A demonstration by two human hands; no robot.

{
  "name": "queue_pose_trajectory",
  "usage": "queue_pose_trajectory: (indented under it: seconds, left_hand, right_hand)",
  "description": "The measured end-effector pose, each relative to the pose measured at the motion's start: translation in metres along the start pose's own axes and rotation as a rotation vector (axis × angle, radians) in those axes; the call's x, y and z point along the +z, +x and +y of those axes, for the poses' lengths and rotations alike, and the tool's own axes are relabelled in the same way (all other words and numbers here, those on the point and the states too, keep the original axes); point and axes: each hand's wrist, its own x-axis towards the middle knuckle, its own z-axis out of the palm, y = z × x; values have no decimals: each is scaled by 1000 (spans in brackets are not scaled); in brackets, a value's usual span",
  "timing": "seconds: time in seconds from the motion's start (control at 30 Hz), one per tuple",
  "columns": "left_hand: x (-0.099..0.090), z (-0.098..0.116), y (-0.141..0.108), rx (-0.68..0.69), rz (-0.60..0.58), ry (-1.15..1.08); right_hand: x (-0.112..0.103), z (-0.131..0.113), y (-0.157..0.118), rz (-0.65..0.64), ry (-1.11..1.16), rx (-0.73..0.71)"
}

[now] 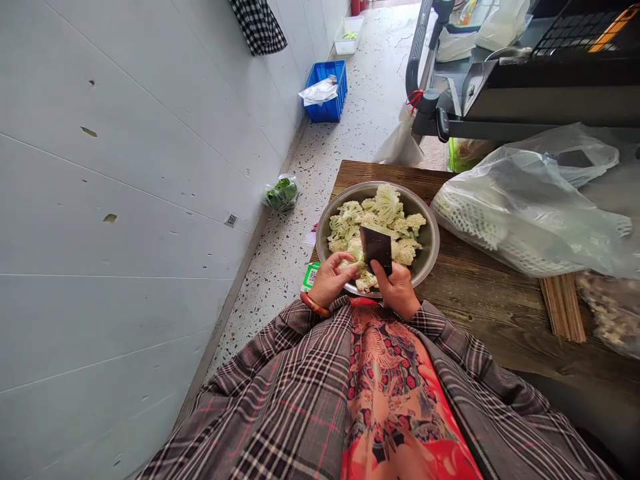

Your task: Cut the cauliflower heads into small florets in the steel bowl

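A wide steel bowl (433, 252) stands on the wooden table, filled with cut cauliflower florets (388, 204). Over its near left rim, my left hand (332, 279) pinches a small piece of cauliflower (354, 268) between thumb and fingers. My right hand (399, 288) is closed round the handle of a kitchen knife with a broad dark blade (376, 247). The blade points up and away over the florets, close to the piece in my left hand. My right palm and fingers cover the handle.
Right of the bowl, a clear plastic bag (530, 207) with white netting lies on the wooden table (465, 307), near some brown sticks (562, 308). A dark metal frame (520, 127) rises behind. Bagged greens (281, 193) and a blue crate (342, 93) sit on the floor along the wall.
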Motion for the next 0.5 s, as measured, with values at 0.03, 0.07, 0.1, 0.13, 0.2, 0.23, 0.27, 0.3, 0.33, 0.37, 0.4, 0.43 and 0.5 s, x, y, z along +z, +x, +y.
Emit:
queue_pose_trajectory:
  seconds: [0.03,0.07,0.1,0.13,0.2,0.23,0.27,0.3,0.33,0.37,0.4,0.43,0.5]
  left_hand:
    - [-1,1,0,46,10,89]
    - [-2,1,-1,104,28,180]
    - [-4,1,-1,164,47,260]
    - [-5,1,-1,213,57,319]
    - [-9,0,0,237,42,341]
    - [-11,-1,0,213,28,303]
    - [-12,-3,0,173,17,242]
    - [-14,-4,0,122,3,165]
    - [-15,-5,0,70,-15,87]
    - [-15,-5,0,25,-38,19]
    - [-16,-5,-1,-6,-62,-28]
    - [-16,-5,-2,-23,-82,-57]
    - [-17,-2,-5,-40,-97,-109]
  right_hand:
    - [0,-1,0,-2,-13,-28]
    - [0,-1,0,-1,-22,-50]
    - [1,-1,0,3,-26,-59]
    - [2,0,0,7,-24,-51]
    - [5,3,0,17,-4,4]
    - [7,5,1,20,13,39]
    - [9,7,1,21,31,70]
    - [11,9,2,20,49,94]
    - [12,10,2,18,65,111]
    - [13,12,3,19,79,128]
    - [13,13,4,24,93,146]
    - [13,14,4,30,109,165]
    - [12,18,5,50,146,195]
